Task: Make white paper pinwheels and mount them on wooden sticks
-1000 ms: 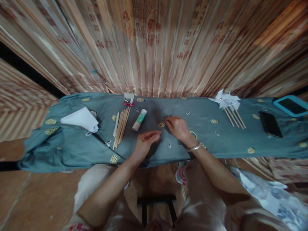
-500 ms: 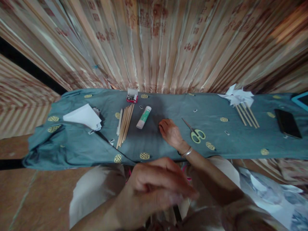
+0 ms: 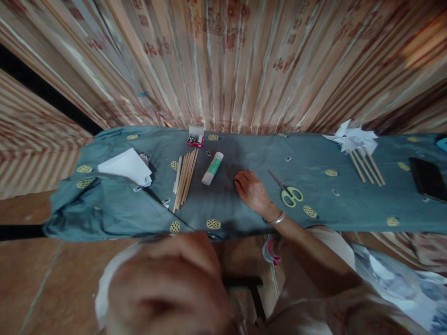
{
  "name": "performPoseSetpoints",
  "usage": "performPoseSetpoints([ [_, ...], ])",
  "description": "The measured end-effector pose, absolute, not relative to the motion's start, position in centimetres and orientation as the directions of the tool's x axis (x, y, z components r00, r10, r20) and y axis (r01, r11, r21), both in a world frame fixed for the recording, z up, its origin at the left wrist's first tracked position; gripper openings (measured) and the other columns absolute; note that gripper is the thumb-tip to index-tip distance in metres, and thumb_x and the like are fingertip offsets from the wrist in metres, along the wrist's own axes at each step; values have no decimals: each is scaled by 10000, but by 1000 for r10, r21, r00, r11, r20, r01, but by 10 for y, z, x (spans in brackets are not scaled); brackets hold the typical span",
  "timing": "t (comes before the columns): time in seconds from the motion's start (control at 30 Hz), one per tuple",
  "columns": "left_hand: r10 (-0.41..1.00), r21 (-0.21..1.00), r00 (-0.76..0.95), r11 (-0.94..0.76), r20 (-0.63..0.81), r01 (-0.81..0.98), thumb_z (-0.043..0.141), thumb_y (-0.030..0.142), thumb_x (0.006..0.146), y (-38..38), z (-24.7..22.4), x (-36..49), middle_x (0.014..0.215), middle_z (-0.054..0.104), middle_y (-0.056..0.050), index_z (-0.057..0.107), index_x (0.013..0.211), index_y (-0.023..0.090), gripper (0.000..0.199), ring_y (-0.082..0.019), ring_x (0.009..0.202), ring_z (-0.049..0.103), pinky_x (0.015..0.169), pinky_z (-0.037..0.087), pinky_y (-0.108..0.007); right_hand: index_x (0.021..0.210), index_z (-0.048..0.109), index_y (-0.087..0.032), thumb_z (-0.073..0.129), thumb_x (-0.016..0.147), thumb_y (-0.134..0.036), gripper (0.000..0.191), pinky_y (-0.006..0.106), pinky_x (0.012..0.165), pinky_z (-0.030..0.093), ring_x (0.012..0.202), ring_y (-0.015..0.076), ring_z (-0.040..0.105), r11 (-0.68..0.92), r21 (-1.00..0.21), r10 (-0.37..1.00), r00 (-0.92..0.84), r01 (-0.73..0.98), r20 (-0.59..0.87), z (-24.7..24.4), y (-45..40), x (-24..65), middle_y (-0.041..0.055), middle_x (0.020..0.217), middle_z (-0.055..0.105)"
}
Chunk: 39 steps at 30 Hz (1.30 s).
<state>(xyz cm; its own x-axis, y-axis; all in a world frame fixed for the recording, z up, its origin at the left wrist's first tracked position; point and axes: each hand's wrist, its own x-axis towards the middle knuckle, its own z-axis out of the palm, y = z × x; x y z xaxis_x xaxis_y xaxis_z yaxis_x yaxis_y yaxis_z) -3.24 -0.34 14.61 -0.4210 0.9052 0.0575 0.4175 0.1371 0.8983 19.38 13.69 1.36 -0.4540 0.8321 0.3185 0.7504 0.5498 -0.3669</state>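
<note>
My right hand (image 3: 253, 190) rests on the cloth with its fingers curled in, and nothing shows in it. A silver bangle is on that wrist. Just right of it lies a pair of scissors (image 3: 287, 190) with green handles. To its left is a glue stick (image 3: 213, 168) with a green label. My left hand (image 3: 167, 284) is raised close to the camera in front of the table edge, badly blurred, so its fingers cannot be made out. Left of the glue stick lie a bundle of wooden sticks (image 3: 186, 179) and a white stick (image 3: 178, 174).
A small red and white box of metal pins (image 3: 196, 137) stands at the back. Folded white paper (image 3: 126, 166) lies at the left. White paper pinwheels (image 3: 356, 139) on sticks and a black phone (image 3: 429, 177) lie at the right. A curtain (image 3: 223, 70) hangs behind the cloth-covered table (image 3: 251, 151).
My left hand has moved left and nearer the camera, uncovering the floor below the table edge. My right hand stays on the cloth. The view has shifted slightly.
</note>
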Motion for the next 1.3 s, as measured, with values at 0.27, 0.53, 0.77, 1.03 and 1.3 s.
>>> performPoseSetpoints([
  [0.27,781,716,-440,-14,444,698,699,341,773,83,94,-115,860,688,-59,709,776,199,143,-270,948,619,946,432,-457,948,629,-214,446,967,-174,189,411,906,493,962,271,577,549,-389,834,-455,740,313,9,139,195,108,996,664],
  [0.53,860,412,-357,195,365,890,704,348,761,93,64,-143,1210,629,-160,675,1101,157,390,-368,1221,490,1062,353,-475,944,627,-205,446,963,-152,190,408,891,490,941,268,580,572,-385,818,-472,725,327,9,139,195,109,987,669],
  [0.77,852,386,-422,293,311,875,620,398,797,94,57,-151,1090,673,-143,690,1043,189,330,-344,1115,561,1023,410,-438,932,626,-215,470,950,-150,171,409,881,493,929,271,575,573,-375,818,-477,729,323,9,141,195,102,977,669],
  [1.03,833,386,-467,342,298,857,672,358,785,102,59,-145,1172,644,-163,680,1098,127,389,-349,1157,542,1030,398,-464,921,629,-215,479,942,-134,172,397,879,497,926,265,580,565,-352,821,-464,746,334,9,140,194,98,966,671],
  [1.3,870,339,-378,269,317,902,528,335,898,95,62,-147,1117,736,-128,736,1058,122,338,-283,1041,633,958,444,-383,932,630,-201,462,954,-146,179,396,896,488,943,267,573,558,-378,828,-470,738,306,11,140,195,112,987,669],
])
